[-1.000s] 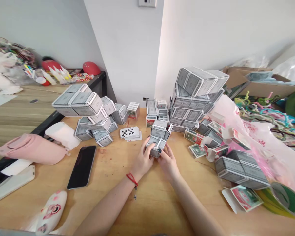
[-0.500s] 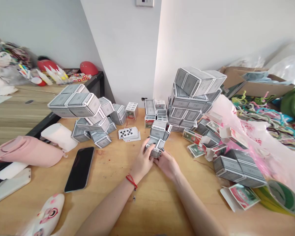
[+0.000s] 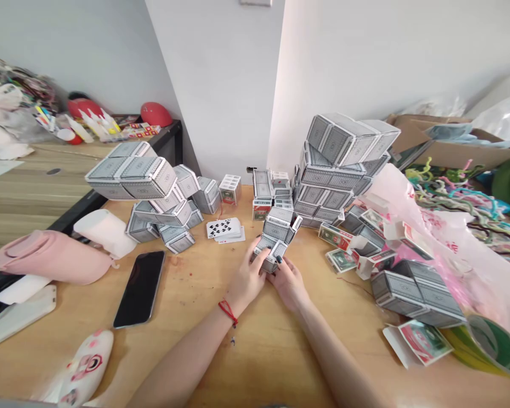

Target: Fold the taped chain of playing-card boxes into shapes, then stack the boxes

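Between my hands, at the middle of the table, is a small structure of folded playing cards [image 3: 277, 226] with grey patterned backs. My left hand [image 3: 251, 273] is closed around its near left side, fingers lying over the lower block. My right hand [image 3: 288, 281] grips the near right corner, with the fingertips partly hidden. A short stack of loose playing cards [image 3: 225, 230] lies face up to the left, a spade card on top. Behind the held piece stand more card blocks [image 3: 262, 187] and red-and-green card boxes [image 3: 261, 211].
A tall tower of card blocks [image 3: 331, 170] stands at right, a leaning one [image 3: 144, 178] at left. A phone [image 3: 139, 290], a pink case [image 3: 55, 258], opened card boxes [image 3: 420, 343], card blocks [image 3: 416, 292] and a tape roll [image 3: 488, 345] lie about the table.
My right thumb or finger has shifted slightly on the near corner of the card structure. Both hands keep hold of it. The camera view has tilted a little.
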The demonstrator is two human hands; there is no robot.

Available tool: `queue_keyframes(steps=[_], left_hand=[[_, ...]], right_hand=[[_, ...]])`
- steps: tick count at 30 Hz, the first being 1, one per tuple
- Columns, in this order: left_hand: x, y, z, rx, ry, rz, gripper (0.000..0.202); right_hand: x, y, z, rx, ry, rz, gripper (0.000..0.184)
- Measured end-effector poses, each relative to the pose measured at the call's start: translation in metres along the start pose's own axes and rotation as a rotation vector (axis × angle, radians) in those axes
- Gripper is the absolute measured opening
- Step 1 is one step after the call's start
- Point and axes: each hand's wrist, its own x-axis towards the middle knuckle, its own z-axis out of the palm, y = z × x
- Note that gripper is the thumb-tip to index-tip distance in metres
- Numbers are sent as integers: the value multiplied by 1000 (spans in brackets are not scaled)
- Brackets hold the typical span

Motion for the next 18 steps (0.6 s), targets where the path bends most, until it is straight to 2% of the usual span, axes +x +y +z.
queue_keyframes(steps=[6, 12, 18], left_hand=[[1, 0, -1, -35, -9, -14, 57], [8, 8, -12, -283, -84, 1, 62], [7, 5, -10, -374, -42, -76, 42]], right_hand=[[2, 5, -2, -22, 4, -16, 39], [2, 3, -1, 20, 15, -16, 37], [0, -3, -1, 63, 20, 33, 36]])
